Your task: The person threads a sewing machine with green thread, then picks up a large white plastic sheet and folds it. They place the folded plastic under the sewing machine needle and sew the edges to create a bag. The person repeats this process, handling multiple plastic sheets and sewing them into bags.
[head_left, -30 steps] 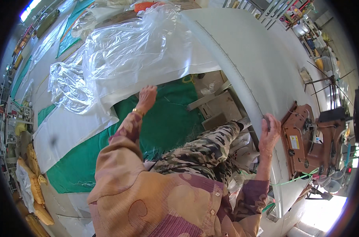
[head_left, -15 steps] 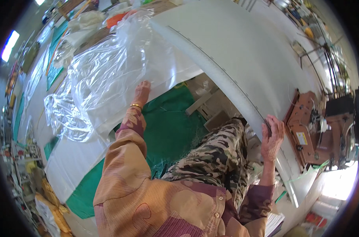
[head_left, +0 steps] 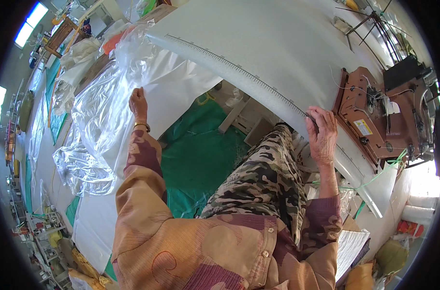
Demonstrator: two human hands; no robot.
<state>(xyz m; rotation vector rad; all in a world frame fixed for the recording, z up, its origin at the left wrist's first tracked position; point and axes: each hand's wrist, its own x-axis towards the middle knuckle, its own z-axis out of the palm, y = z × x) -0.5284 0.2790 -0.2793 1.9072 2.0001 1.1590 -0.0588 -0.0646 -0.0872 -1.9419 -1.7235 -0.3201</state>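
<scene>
My left hand [head_left: 139, 104] is closed, its fingertips pinching a crinkled clear plastic sheet [head_left: 96, 121]. Beneath that plastic lies a smooth white sheet [head_left: 174, 89], hanging over green cloth [head_left: 200, 150]. On the other side, my right hand [head_left: 322, 135] rests at the rounded edge of a pale grey table [head_left: 278, 46]. Its fingers are bent around something small and dark, mostly hidden by the hand. A ruler strip [head_left: 239, 69] with black marks runs along this table edge, passing by my right fingertips.
A brown sewing machine [head_left: 370, 116] stands on the table just right of my right hand, with a green strip [head_left: 387, 166] by it. Farther back is a dark metal rack [head_left: 374, 21]. My camouflage-clad leg [head_left: 258, 179] is between the two work surfaces. Orange material [head_left: 114, 41] lies far left.
My left hand, earlier lying flatter on the plastic, has closed on it and drawn it up and left. The view has shifted; my right hand stays at the table edge.
</scene>
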